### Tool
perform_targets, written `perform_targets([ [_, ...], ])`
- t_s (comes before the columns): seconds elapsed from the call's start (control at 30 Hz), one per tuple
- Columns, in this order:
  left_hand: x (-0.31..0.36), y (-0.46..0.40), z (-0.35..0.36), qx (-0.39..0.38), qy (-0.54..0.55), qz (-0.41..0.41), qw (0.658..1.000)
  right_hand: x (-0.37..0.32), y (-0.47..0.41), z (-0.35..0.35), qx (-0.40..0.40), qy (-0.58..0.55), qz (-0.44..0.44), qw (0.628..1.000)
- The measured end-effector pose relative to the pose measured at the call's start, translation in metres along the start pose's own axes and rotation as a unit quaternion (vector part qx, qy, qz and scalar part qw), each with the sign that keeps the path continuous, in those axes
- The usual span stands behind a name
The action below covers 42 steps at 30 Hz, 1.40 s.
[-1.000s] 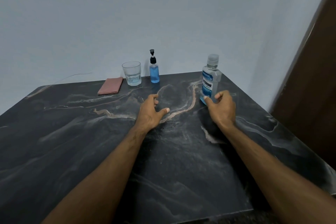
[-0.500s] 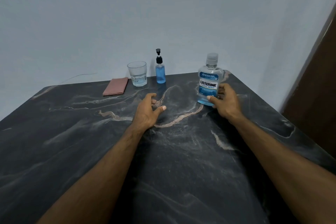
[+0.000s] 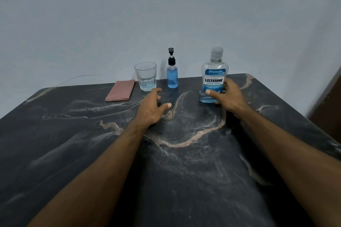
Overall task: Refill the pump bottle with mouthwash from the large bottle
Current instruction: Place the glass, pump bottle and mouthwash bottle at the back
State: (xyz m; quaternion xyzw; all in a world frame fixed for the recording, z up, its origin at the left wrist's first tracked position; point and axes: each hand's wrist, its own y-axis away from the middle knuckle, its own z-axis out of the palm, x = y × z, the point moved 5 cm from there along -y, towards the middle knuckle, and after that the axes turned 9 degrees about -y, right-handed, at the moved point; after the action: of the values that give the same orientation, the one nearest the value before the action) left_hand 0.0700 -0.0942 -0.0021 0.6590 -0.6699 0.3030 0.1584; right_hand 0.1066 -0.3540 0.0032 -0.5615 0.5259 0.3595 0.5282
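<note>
The large mouthwash bottle (image 3: 214,73) stands upright at the back right of the dark marble table (image 3: 166,171). It has a clear cap, a blue label and a little blue liquid at the bottom. My right hand (image 3: 227,96) grips its lower part, thumb across the front and fingers behind. The small pump bottle (image 3: 172,75), mostly full of blue liquid with a black pump head, stands near the back edge. My left hand (image 3: 153,108) hovers above the table in front of it with fingers spread and relaxed, holding nothing.
A clear glass (image 3: 145,76) with a little liquid stands left of the pump bottle. A folded pink cloth (image 3: 120,90) lies further left. The wall rises right behind the table. A brown door or panel (image 3: 330,108) is at the far right.
My right hand has closed round the large bottle, which now faces me with its label. My left hand has reached a little farther toward the glass and pump bottle.
</note>
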Motion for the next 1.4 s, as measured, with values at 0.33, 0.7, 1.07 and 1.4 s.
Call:
perform_targets([
  [0.33,-0.002,-0.034,0.003,-0.009,-0.035,0.033,0.999,0.002,-0.064,0.023,-0.026,0.031,-0.030,0.999],
  [0.7,-0.022,-0.073,0.018,-0.052,-0.053,0.038,0.997,0.023,-0.117,0.056,-0.044,0.033,-0.044,0.998],
  [1.07,-0.015,-0.069,0.016,-0.050,-0.047,0.051,0.996,0.027,-0.124,0.048,-0.070,0.003,-0.034,0.997],
  [1.4,-0.015,-0.070,0.016,-0.047,-0.051,0.053,0.996,0.029,-0.125,0.048,-0.066,0.021,-0.027,0.997],
])
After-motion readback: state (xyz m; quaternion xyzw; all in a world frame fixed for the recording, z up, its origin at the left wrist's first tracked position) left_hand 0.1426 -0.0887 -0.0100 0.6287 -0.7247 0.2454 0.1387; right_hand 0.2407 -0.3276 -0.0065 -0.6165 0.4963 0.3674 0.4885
